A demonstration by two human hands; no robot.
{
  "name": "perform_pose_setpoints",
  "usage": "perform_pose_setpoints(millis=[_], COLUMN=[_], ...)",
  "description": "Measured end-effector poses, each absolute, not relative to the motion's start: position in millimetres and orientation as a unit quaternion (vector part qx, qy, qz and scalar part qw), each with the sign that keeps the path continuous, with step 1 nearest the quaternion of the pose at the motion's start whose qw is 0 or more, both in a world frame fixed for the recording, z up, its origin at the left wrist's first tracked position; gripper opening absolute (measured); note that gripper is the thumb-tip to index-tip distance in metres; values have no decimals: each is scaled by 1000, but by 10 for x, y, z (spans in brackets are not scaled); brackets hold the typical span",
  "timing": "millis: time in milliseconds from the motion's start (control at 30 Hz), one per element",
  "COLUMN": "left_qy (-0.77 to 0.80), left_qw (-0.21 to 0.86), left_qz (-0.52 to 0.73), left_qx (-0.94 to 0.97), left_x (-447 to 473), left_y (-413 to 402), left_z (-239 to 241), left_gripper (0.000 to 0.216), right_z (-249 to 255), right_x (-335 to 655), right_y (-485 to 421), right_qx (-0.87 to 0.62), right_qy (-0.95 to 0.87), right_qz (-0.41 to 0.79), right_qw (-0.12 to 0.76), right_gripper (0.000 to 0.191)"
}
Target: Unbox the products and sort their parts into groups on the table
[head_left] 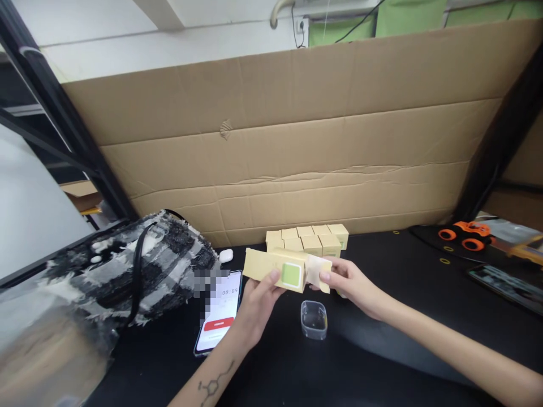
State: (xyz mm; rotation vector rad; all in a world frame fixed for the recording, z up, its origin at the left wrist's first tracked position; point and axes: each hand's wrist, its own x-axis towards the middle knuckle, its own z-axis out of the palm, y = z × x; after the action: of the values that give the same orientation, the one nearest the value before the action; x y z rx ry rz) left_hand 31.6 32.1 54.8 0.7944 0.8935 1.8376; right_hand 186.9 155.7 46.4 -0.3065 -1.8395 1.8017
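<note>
The left hand [261, 299] grips a pale-yellow carton [263, 264] above the black table [365, 373], partly covering the cartons [311, 243] behind. The right hand [350, 282] pinches its end flap [326, 277], some fingertips hidden; the carton's inside cannot be made out.

Pale yellow box [271, 262], green-labelled, aloft

Cardboard panel [288, 135] and black bench [360, 364] suggest a workshop.
</note>
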Motion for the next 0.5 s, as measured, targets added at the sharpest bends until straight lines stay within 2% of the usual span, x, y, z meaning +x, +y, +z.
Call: perform_pose_setpoints(millis=[100,167,267,333,500], left_qy=[366,395,436,463,539], left_qw=[450,417,354,316,232], left_qz=[761,769,781,783,762], left_qx=[290,281,274,270,275], left_x=[230,192,161,131,-31], left_y=[364,388,412,421,400], left_z=[647,690,684,648,650], left_gripper=[40,40,41,42,41], right_z=[487,497,526,562,671], right_x=[1796,1705,1579,1528,1412], right_y=[1570,1554,1497,1442,1314], right_qx=[-113,-116,-102,-86,-64], right_qy=[-693,-703,-729,-745,-745], right_qz=[659,636,584,571,619], right_qw=[268,296,343,334,241], right_gripper=[31,33,57,64,38])
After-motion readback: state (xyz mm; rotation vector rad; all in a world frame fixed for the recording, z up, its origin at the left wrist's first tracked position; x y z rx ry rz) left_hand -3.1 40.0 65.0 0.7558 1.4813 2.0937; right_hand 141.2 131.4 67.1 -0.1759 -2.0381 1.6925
